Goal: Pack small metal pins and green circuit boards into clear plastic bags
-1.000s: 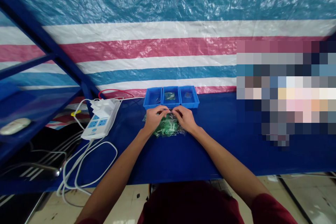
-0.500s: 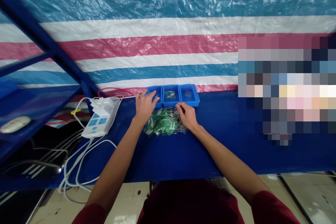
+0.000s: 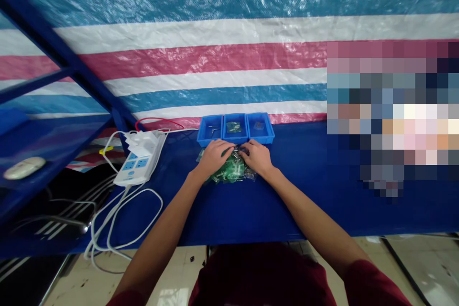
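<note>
My left hand (image 3: 215, 157) is over the back of a pile of small green plastic packets (image 3: 229, 172), its fingers and thumb bent together toward dark metal pieces (image 3: 236, 151). Facing it closely, my right hand (image 3: 259, 158) has its fingertips pinched at the same metal pieces. What either hand grips is too small to make out. Just behind the hands stand three joined blue bins. A few thin metal pieces (image 3: 214, 130) lie in the left bin (image 3: 204, 143), a green packet (image 3: 234, 127) in the middle one, a small clear packet (image 3: 258, 125) in the right one.
A white power strip (image 3: 138, 165) with plugged-in adapters and looped white cables (image 3: 118, 217) lies left on the blue table (image 3: 247, 215). A blue metal frame (image 3: 91, 88) rises beyond it, with a pale computer mouse (image 3: 25, 168) on a shelf. Striped sheeting hangs behind. A pixelated area covers the right.
My left hand has left the left bin and come down to the right, onto the pile beside my right hand. Thin metal pieces in that bin are now uncovered. My right hand stays at the pile.
</note>
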A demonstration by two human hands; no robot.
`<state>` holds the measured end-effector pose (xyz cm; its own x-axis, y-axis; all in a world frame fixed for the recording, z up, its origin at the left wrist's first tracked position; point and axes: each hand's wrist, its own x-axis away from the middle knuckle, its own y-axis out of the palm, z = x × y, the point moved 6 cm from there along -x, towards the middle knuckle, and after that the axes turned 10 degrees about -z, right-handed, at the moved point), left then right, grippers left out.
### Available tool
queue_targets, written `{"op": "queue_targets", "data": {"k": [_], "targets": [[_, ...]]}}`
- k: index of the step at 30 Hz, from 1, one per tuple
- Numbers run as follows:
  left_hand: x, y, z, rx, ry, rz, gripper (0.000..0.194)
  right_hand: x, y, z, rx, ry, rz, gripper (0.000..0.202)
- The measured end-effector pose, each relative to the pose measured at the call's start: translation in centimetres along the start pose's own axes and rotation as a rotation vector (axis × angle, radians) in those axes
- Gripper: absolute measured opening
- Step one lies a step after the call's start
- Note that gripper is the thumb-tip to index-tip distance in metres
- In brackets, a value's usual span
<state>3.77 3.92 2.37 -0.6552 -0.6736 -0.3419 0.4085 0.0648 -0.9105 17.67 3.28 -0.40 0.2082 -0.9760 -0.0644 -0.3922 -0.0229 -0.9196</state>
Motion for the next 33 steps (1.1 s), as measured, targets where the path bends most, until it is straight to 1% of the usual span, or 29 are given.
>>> {"op": "queue_targets", "data": {"k": [8,15,20,29,33], "targets": [[0.31,0.24,0.31,-0.045,0.025,0.058,0.027,-0.06,-0.09,-0.11,0.027,0.042,-0.016,0.025],[0.32,0.60,0.23,-0.085,0.042,0.059,0.029,-0.32,0.25,-0.16,0.047,0.054,-0.016,0.022],[0.28,0.57,0.47,-0.100,0.069,0.064,0.028,-0.56,0.47,-0.11,0.075,0.032,-0.015,0.019],[0.33,0.69,-0.02,-0.100,0.032,0.066,0.029,-0.80,0.81,-0.08,0.113,0.032,-0.044,0.017],[0.34,0.72,-0.10,-0.106,0.028,0.069,0.028,-0.69,0.61,-0.18,0.094,0.021,-0.014,0.018]]}}
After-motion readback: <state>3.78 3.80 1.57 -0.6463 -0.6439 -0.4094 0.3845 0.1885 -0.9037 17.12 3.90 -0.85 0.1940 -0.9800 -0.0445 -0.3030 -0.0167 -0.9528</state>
